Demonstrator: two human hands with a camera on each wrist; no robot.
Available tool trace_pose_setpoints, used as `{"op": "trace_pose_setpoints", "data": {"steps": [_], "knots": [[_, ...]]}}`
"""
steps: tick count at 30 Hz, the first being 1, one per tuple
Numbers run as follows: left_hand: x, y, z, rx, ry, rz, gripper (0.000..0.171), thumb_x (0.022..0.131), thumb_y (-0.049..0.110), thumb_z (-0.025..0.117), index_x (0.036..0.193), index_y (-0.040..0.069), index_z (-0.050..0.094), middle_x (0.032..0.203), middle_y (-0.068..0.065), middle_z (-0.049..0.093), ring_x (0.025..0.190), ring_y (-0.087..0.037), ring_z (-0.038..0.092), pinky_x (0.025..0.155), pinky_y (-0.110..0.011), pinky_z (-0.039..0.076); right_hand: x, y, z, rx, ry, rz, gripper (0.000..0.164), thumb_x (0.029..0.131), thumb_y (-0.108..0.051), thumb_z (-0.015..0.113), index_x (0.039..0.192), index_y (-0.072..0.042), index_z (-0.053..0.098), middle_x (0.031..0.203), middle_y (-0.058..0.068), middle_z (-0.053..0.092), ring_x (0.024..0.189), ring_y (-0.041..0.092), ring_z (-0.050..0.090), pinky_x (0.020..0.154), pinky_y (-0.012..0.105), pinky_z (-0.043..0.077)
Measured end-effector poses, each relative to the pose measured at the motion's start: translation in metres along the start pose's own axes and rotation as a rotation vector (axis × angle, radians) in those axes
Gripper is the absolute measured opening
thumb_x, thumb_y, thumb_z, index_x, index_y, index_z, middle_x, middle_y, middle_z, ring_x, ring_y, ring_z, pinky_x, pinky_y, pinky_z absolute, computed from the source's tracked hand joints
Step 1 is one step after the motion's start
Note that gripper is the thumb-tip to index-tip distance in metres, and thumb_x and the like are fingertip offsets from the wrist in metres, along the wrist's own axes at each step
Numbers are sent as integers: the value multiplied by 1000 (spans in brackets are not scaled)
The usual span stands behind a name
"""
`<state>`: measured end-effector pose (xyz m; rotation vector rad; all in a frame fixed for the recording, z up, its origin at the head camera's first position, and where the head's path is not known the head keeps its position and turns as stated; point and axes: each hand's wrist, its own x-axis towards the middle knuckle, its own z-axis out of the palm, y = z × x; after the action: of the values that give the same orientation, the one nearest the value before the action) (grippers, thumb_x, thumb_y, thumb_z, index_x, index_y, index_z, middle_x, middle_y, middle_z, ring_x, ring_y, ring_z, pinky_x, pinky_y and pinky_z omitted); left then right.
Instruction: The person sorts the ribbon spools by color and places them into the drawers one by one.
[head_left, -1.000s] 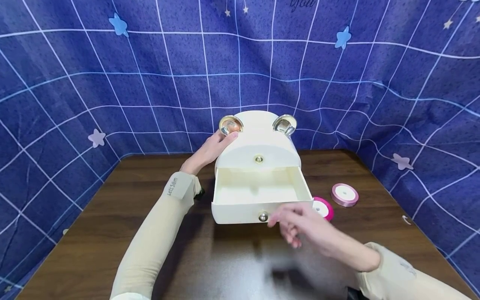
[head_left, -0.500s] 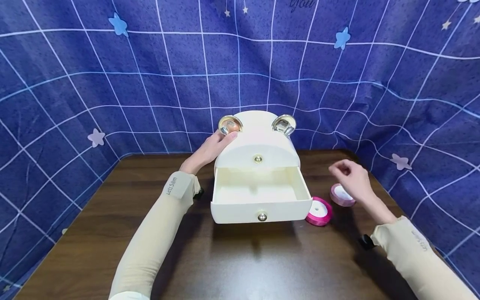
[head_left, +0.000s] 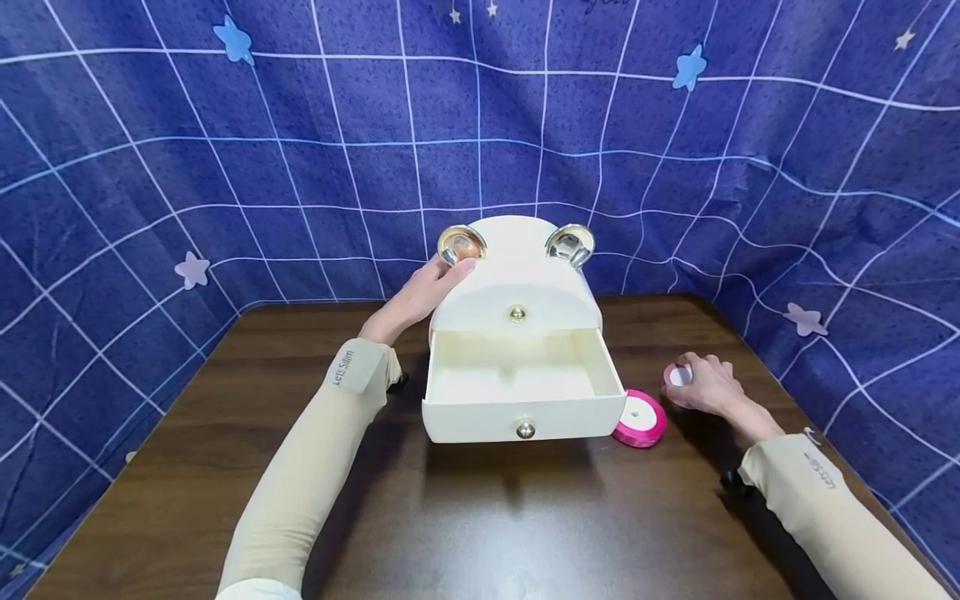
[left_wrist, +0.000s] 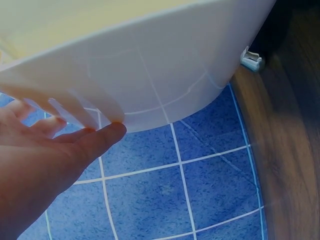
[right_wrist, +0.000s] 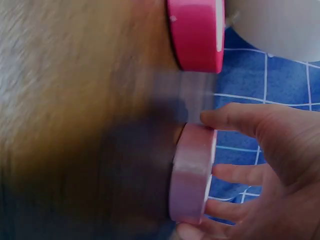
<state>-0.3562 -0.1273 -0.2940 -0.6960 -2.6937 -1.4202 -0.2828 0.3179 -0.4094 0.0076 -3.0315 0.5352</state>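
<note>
A white drawer box [head_left: 517, 271] with two shiny metallic ear-like cups stands in the middle of the table. Its lower drawer [head_left: 468, 423] is pulled out, with nothing seen inside. My left hand [head_left: 418, 302] rests against the box's left side, just below the left cup; in the left wrist view the fingertips touch the white wall. To the right, my right hand [head_left: 711, 385] grips a light pink ribbon roll [right_wrist: 192, 172] lying on the table, its thumb at one edge and a finger at the opposite edge. The hand partly covers the roll in the head view.
A hot pink ribbon roll [head_left: 647, 435] lies on the table by the drawer's right front corner. The dark wooden table [head_left: 315, 533] is bordered behind and at both sides by a blue curtain [head_left: 337, 183] with a grid and stars.
My right hand has left the area of the drawer's knob, moved right, and come down onto the light pink ribbon roll. The left hand stays on the box; the drawer remains out.
</note>
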Motion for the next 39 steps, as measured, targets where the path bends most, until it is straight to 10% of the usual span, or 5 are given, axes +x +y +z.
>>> {"op": "trace_pose_setpoints", "data": {"steps": [13,39], "knots": [[0,0,0,-12,-7,-8,62,91,68,42,141,31,40,124,-4,62,109,-20,63,98,-42,49,2,-7,-4,65,136,-49,55,78,-39,71,116,0,58,107,31,58,97,48,52,67,46,43],[0,0,1,3,7,21,65,89,72,40,138,28,43,121,-2,62,108,-18,62,98,-42,48,-24,-100,-63,181,291,-312,47,80,-38,73,112,-6,65,107,18,65,100,34,52,78,39,36]]}}
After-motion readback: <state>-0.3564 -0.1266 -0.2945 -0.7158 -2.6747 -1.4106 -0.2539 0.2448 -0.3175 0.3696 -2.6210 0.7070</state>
